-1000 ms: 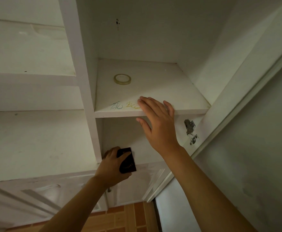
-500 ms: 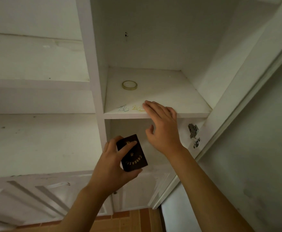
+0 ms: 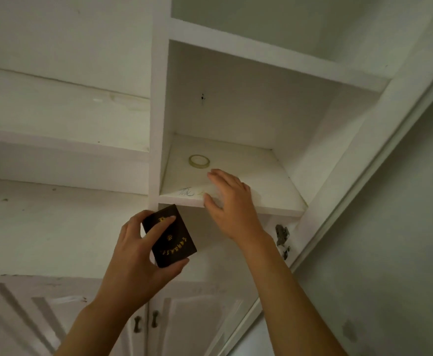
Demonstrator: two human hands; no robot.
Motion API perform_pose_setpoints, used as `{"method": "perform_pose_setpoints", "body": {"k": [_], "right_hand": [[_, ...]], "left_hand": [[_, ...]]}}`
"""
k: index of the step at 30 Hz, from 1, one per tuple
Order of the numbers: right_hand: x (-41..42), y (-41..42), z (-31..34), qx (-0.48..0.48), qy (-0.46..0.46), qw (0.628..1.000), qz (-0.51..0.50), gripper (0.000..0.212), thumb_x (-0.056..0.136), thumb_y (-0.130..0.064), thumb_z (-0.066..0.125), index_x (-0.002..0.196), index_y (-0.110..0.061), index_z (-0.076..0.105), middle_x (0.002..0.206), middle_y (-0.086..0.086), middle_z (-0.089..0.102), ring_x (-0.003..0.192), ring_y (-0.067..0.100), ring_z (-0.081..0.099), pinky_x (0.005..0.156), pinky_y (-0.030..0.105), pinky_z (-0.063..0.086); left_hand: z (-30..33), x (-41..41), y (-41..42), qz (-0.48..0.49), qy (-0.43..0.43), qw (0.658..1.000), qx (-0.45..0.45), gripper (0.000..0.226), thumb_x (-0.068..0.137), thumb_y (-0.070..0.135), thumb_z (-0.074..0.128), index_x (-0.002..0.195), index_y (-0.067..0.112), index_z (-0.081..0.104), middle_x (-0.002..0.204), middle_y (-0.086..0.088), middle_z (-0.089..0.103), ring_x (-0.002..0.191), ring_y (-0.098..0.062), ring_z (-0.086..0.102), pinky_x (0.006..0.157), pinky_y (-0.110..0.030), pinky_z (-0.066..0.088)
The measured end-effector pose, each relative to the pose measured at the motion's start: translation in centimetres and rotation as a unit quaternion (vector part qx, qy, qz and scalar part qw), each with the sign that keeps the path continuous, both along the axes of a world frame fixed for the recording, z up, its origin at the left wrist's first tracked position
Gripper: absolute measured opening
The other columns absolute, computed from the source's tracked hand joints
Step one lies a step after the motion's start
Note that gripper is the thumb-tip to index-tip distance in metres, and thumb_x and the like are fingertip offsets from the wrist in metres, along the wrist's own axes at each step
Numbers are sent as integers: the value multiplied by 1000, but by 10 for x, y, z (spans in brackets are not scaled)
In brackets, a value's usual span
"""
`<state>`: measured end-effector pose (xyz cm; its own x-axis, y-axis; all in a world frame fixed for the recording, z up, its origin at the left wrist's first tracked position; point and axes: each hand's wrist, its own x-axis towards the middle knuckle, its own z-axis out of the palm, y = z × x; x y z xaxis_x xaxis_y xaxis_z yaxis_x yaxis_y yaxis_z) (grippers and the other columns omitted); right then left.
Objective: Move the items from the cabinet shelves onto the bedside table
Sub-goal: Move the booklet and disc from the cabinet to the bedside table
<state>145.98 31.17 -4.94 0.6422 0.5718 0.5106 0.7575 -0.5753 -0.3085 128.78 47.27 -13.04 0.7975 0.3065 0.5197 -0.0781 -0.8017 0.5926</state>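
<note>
A roll of clear tape [image 3: 199, 161] lies flat on the white cabinet shelf [image 3: 269, 191], towards its back left. My right hand [image 3: 229, 201] reaches over the shelf's front edge, fingers apart and empty, its fingertips a short way from the tape. Below the shelf, my left hand [image 3: 138, 255] grips a small dark booklet with gold lettering [image 3: 170, 236], held tilted in front of the cabinet. The bedside table is out of view.
A white upright divider [image 3: 156, 124] stands left of the shelf, with wider shelves [image 3: 63, 140] beyond it. Closed cabinet doors with two small handles [image 3: 146, 322] are below. A metal hinge [image 3: 282, 236] sits on the right frame, beside a grey wall [image 3: 390, 240].
My left hand has lifted the dark booklet up towards the shelf edge. My right hand has slid from the shelf's front edge further in, towards the tape. The view has tilted upward.
</note>
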Motion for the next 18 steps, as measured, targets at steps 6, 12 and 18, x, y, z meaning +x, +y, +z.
{"method": "perform_pose_setpoints", "body": {"k": [6, 12, 18], "right_hand": [[37, 39, 30, -17, 39, 999, -2, 58, 101, -38, 64, 153, -18, 50, 164, 4, 42, 150, 23, 38, 121, 45, 32], [68, 68, 39, -89, 125, 988, -22, 70, 100, -51, 64, 160, -22, 41, 171, 4, 30, 154, 26, 32, 123, 44, 26], [77, 84, 23, -121, 147, 982, -11, 61, 105, -54, 52, 156, -22, 47, 170, 4, 32, 157, 25, 29, 126, 44, 25]], "left_hand": [[7, -3, 4, 36, -26, 999, -21, 92, 67, 48, 94, 148, 32, 53, 155, 2, 35, 141, -24, 39, 107, -46, 47], [6, -10, 11, 54, -41, 997, -28, 93, 67, 49, 93, 149, 35, 52, 155, 3, 35, 141, -20, 37, 108, -41, 44], [1, -23, 20, 60, -47, 996, -35, 94, 65, 49, 95, 148, 38, 51, 156, 6, 33, 139, -9, 32, 108, -38, 43]]}}
